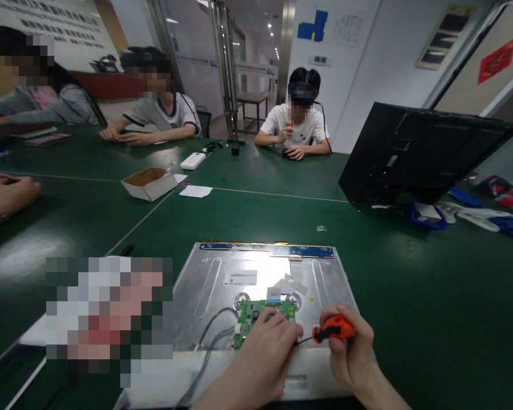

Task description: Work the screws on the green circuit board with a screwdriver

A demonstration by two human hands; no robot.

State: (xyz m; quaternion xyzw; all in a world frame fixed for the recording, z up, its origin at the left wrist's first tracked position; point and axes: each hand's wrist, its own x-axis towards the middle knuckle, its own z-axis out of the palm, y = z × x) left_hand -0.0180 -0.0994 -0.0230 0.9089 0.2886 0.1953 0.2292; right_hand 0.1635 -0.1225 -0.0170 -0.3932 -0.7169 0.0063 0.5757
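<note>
1. Nearest my remote view are two bare hands; my left hand [267,344] bends its fingers over one green rectangular circuit board [251,313], pinching or not, I can't tell.
2. My right hand [354,359] grips one orange-and-black-handled screwdriver [344,327], shaft by the left fingertips.
3. The board lies on one silver metal panel [252,262].
4. Beyond, I count three seated people [310,125].

Screwdriver [341,328] tip — hidden by left hand [267,347], near-right corner of green board [248,312] too; label [240,277] on panel [186,319] — unreadably small.
</note>
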